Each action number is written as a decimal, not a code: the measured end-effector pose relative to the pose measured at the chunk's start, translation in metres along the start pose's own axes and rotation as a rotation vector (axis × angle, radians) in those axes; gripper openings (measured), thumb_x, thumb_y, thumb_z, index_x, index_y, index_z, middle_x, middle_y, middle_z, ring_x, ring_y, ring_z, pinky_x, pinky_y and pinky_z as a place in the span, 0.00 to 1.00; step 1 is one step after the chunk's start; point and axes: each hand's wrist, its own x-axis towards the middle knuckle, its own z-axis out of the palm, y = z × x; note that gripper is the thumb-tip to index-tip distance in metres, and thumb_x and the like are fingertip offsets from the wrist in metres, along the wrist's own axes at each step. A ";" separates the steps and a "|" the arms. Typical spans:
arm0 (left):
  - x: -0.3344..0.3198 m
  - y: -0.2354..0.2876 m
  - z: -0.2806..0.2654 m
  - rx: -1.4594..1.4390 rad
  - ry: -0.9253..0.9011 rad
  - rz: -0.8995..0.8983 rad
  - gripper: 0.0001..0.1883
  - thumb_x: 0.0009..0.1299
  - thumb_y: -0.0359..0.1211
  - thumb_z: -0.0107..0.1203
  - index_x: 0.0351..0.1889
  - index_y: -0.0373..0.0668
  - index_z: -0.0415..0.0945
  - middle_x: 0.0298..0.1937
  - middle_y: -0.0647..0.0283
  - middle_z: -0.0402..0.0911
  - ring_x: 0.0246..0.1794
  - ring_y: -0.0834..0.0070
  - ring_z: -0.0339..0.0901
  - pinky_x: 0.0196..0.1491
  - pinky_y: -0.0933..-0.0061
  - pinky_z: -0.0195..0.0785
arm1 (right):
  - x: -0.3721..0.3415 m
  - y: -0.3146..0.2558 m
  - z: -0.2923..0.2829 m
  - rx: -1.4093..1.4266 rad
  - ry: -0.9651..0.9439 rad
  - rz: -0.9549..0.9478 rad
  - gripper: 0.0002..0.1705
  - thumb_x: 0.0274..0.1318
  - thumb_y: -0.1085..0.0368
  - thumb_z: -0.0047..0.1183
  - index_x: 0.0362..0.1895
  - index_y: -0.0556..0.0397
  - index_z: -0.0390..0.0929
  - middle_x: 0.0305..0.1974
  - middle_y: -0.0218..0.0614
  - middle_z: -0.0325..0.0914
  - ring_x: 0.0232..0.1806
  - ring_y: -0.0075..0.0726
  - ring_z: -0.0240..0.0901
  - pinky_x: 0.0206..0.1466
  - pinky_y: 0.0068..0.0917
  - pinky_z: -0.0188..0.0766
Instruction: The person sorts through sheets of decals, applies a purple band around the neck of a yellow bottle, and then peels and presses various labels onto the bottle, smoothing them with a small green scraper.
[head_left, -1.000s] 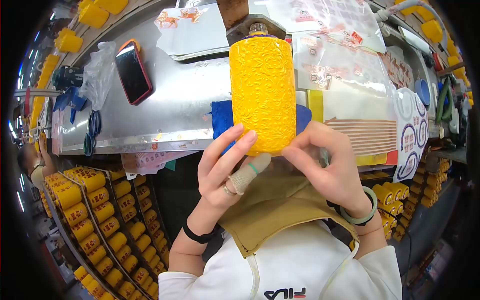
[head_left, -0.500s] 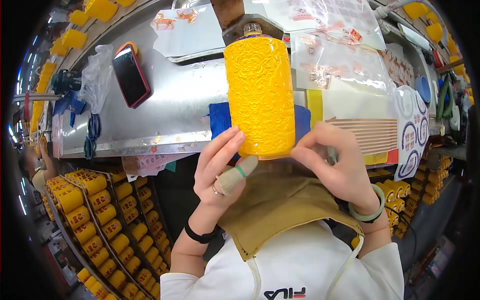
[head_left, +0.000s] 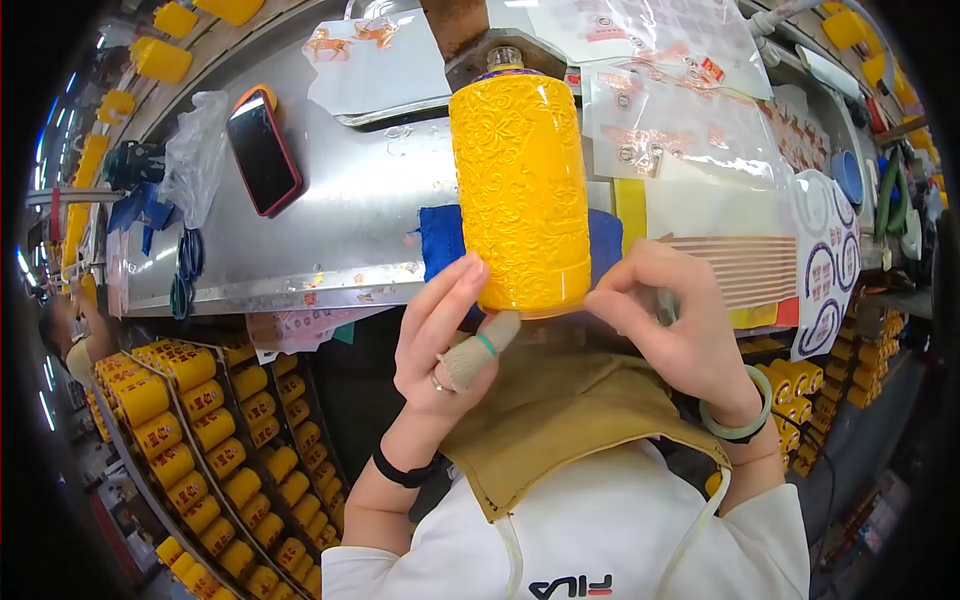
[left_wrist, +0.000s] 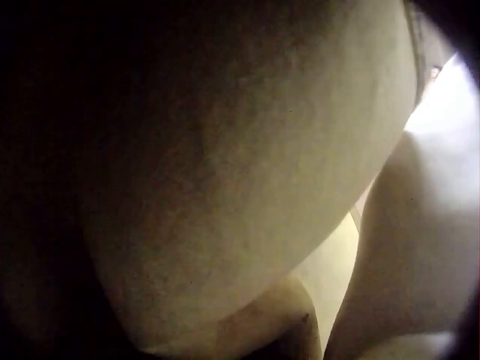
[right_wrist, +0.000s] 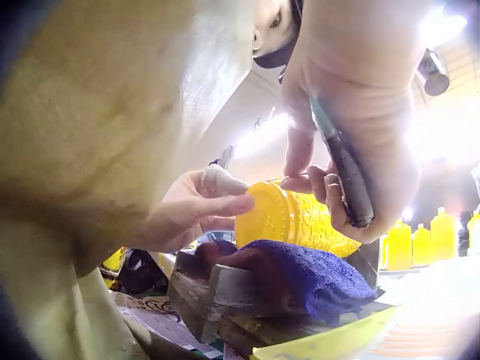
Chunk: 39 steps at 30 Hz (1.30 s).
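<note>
Yellow and glossy, the embossed bottle (head_left: 520, 190) lies at the upper middle of the frame, neck toward the metal bracket (head_left: 492, 45), body over a blue cloth (head_left: 441, 240). What has just changed is small: the raised scrollwork has slid toward the bottle's left edge, so a slightly different face seems to be turned up for the hands to work on. The left hand (head_left: 440, 350) has its fingers fairly straight, touching the bottle near its base (one wears a pale cloth sheath, rather snug). At the base's right side, the right hand (head_left: 680, 320) keeps thumb and forefinger narrow, tips close together; whether anything is pinched between them, I cannot tell. A phone (head_left: 262, 152) lies on the metal table (head_left: 370, 180), upper left of the frame.
</note>
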 end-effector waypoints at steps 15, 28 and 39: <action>-0.003 -0.001 0.006 -0.236 0.065 -0.228 0.21 0.59 0.18 0.70 0.51 0.35 0.83 0.59 0.46 0.82 0.57 0.52 0.83 0.60 0.63 0.80 | -0.002 -0.002 -0.001 -0.018 0.002 -0.048 0.05 0.57 0.70 0.65 0.33 0.59 0.86 0.28 0.37 0.81 0.27 0.31 0.74 0.33 0.29 0.69; -0.002 -0.005 0.005 -0.091 -0.011 -0.098 0.24 0.57 0.19 0.72 0.53 0.33 0.81 0.60 0.50 0.82 0.59 0.55 0.82 0.57 0.66 0.82 | -0.001 0.006 -0.001 -0.013 0.017 -0.045 0.05 0.57 0.69 0.65 0.34 0.59 0.86 0.28 0.37 0.81 0.29 0.31 0.75 0.34 0.29 0.69; 0.017 0.006 -0.002 0.061 -0.159 0.123 0.17 0.57 0.19 0.70 0.44 0.44 0.88 0.59 0.54 0.82 0.62 0.52 0.78 0.62 0.57 0.80 | -0.002 0.003 -0.004 -0.038 0.003 -0.022 0.04 0.57 0.70 0.65 0.34 0.58 0.86 0.28 0.37 0.81 0.28 0.33 0.73 0.34 0.29 0.68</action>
